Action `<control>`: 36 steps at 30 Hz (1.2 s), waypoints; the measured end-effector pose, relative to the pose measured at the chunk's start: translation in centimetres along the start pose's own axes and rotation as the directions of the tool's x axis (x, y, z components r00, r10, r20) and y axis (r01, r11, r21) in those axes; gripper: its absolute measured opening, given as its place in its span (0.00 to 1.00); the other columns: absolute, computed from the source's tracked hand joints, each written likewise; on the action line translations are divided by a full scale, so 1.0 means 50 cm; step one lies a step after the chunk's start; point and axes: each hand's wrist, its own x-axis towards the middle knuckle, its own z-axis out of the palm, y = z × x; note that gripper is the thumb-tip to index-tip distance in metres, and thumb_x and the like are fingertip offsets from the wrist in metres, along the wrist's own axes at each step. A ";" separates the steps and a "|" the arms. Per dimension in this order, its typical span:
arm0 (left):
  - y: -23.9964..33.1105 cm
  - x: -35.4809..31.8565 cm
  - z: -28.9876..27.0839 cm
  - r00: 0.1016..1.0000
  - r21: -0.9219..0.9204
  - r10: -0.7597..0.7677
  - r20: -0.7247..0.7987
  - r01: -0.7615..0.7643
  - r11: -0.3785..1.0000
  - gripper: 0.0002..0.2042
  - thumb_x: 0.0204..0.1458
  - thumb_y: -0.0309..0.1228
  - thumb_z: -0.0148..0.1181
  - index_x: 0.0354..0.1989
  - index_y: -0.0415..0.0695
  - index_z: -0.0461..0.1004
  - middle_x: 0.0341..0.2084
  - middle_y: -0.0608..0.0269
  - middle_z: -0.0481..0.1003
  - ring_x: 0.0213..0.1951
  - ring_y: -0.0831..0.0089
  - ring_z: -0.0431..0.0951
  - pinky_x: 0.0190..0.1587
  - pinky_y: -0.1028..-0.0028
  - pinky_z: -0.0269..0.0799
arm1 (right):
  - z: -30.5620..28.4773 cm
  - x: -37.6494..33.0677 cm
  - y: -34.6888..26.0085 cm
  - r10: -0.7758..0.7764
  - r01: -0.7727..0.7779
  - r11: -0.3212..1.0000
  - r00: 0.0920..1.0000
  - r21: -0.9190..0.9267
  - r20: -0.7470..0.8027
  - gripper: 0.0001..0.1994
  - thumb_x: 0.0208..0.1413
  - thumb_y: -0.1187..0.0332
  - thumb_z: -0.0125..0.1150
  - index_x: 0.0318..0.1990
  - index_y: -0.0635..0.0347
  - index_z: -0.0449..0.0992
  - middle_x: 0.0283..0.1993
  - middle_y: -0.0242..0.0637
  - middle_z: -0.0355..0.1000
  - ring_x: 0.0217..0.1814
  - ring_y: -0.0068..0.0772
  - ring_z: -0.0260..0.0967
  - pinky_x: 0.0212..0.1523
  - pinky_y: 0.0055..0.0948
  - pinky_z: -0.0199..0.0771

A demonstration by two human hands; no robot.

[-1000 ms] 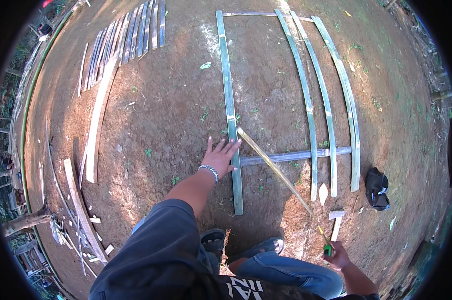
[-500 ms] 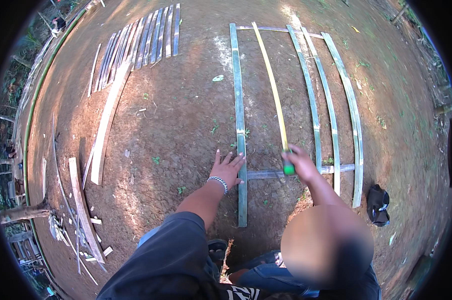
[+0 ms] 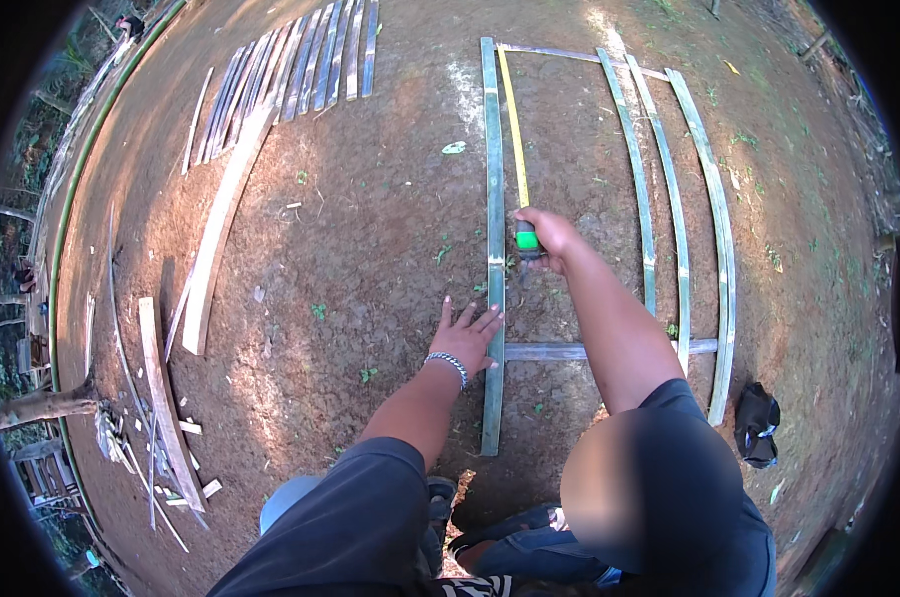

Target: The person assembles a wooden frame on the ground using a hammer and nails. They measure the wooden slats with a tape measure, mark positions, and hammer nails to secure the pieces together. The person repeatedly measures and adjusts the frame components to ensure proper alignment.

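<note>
A green and black tape measure (image 3: 527,240) is gripped in my right hand (image 3: 551,239), just right of the leftmost green bamboo slat (image 3: 495,219). Its yellow blade (image 3: 514,124) runs away from me, close beside that slat, up to the far cross slat (image 3: 584,62). My left hand (image 3: 467,336) lies open, fingers spread, with its fingertips touching the left edge of the same slat nearer to me. Below the right hand, a near cross slat (image 3: 559,352) extends to the right from that slat, partly hidden by my right forearm.
More lengthwise slats (image 3: 637,169) lie on the right of the frame. At far left on the bare dirt is a row of split strips (image 3: 315,60). Pale boards (image 3: 221,219) and offcuts (image 3: 191,428) lie left of me. A black bag-like object (image 3: 757,423) sits at right.
My right hand has moved away from me and left with the tape measure. The blade showing is shorter and now lies near the leftmost slat. My left hand stays at that slat.
</note>
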 end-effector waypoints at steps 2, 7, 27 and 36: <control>-0.001 -0.001 0.003 1.000 0.002 0.001 -0.005 -0.001 1.000 0.44 0.59 0.55 0.61 0.81 0.60 0.46 0.80 0.76 0.49 0.79 0.62 0.50 0.77 0.35 0.28 | 0.006 0.005 0.000 0.011 -0.011 1.000 1.000 -0.001 0.011 0.15 0.63 0.48 0.61 0.45 0.47 0.75 0.35 0.28 0.71 0.38 0.30 0.70 0.39 0.45 0.76; 0.001 0.000 -0.001 1.000 0.011 0.015 -0.002 -0.015 1.000 0.44 0.60 0.57 0.59 0.81 0.58 0.46 0.81 0.76 0.46 0.79 0.61 0.49 0.76 0.33 0.27 | 0.004 0.006 0.024 -0.007 0.006 0.999 1.000 -0.032 -0.019 0.20 0.63 0.50 0.62 0.55 0.50 0.75 0.43 0.32 0.76 0.43 0.32 0.74 0.43 0.47 0.77; -0.007 0.006 0.032 0.994 0.014 0.033 -0.105 -0.032 0.999 0.44 0.60 0.56 0.59 0.81 0.63 0.43 0.80 0.72 0.48 0.79 0.60 0.50 0.77 0.37 0.30 | 0.153 -0.330 0.533 -0.222 0.114 0.913 0.944 -0.391 -0.244 0.40 0.57 0.52 0.69 0.72 0.64 0.65 0.67 0.64 0.67 0.72 0.61 0.64 0.73 0.45 0.62; -0.005 0.002 0.028 0.995 0.030 0.037 -0.093 -0.035 0.999 0.41 0.62 0.54 0.58 0.80 0.66 0.45 0.81 0.70 0.46 0.79 0.58 0.50 0.77 0.37 0.30 | 0.141 -0.321 0.531 -0.204 0.122 0.922 0.960 -0.367 -0.194 0.39 0.57 0.52 0.69 0.71 0.67 0.66 0.68 0.63 0.67 0.72 0.59 0.65 0.73 0.43 0.63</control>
